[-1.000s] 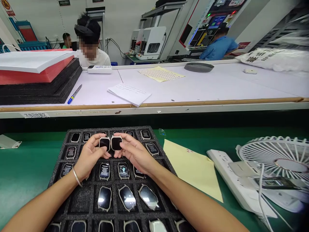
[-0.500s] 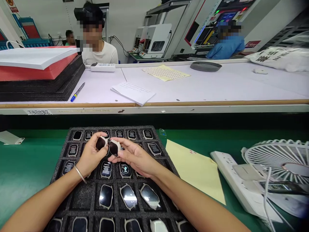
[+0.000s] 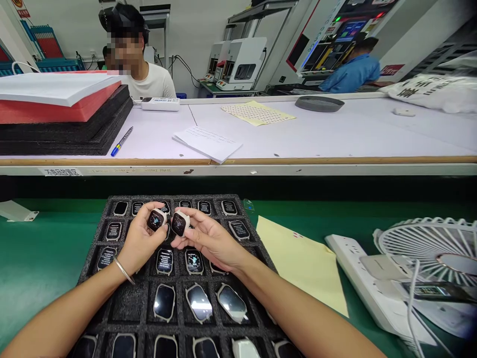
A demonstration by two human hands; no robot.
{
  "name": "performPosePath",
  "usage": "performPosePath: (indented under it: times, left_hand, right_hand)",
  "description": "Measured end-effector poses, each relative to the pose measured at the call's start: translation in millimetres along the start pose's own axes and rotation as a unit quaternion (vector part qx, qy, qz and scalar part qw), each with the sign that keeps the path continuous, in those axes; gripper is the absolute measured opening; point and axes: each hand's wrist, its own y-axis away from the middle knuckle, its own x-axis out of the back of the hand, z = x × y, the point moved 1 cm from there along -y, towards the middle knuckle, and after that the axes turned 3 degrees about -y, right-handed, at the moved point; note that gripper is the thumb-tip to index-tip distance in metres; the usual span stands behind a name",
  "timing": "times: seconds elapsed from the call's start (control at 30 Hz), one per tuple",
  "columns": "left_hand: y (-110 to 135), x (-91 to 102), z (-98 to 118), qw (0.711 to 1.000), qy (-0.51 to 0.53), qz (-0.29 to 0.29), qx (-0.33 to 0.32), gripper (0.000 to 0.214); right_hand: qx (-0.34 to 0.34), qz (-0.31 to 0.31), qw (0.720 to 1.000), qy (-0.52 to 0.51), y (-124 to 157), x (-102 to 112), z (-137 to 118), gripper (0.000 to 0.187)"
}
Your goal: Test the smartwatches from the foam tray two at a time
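Observation:
My left hand (image 3: 143, 236) is closed around a smartwatch case (image 3: 155, 220) without a strap, its screen lit with a small picture. Close beside it, my right hand (image 3: 208, 236) grips a second smartwatch case (image 3: 180, 224), whose dark screen shows faint markings. Both are held face up above a black foam tray (image 3: 128, 303). Several strapless watches lie in the tray's compartments; one watch (image 3: 194, 261) shows a lit dial, while others, such as the watch (image 3: 114, 231) at the left, show lines of text. My hands hide part of the upper rows.
Right of the tray lie a yellow sheet (image 3: 298, 263), a white power strip (image 3: 372, 283) and a white fan (image 3: 428, 243). A raised white shelf (image 3: 316, 132) runs behind, bearing papers (image 3: 206, 143), a pen (image 3: 121, 141) and stacked foam (image 3: 63, 129). Two people sit beyond it.
Both held watch screens have gone from dark to lit. The right-hand watch has shifted slightly up and right, a little farther from the left one.

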Motion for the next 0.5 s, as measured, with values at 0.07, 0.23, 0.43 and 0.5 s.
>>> performPosePath:
  times: [0.07,0.23,0.43,0.5]
  left_hand:
    - [0.1,0.0,0.5,1.0,-0.005,-0.001,0.003,0.04]
    - [1.1,0.2,1.5,1.0,-0.023,0.002,0.009,0.04]
    - [3.5,0.5,0.6,0.998,-0.06,-0.002,0.0,0.038]
    - [3.8,0.7,0.0,0.997,-0.077,0.0,-0.006,0.038]
  right_hand:
    - [-0.003,-0.001,1.0,-0.009,-0.4,-0.4,-0.2,0.047]
    - [-0.01,0.005,1.0,-0.015,-0.7,-0.8,-1.3,0.049]
    - [-0.015,-0.001,1.0,-0.014,-0.2,-0.1,-1.1,0.048]
    - [-0.016,-0.002,1.0,-0.014,-0.3,-0.2,-0.8,0.048]
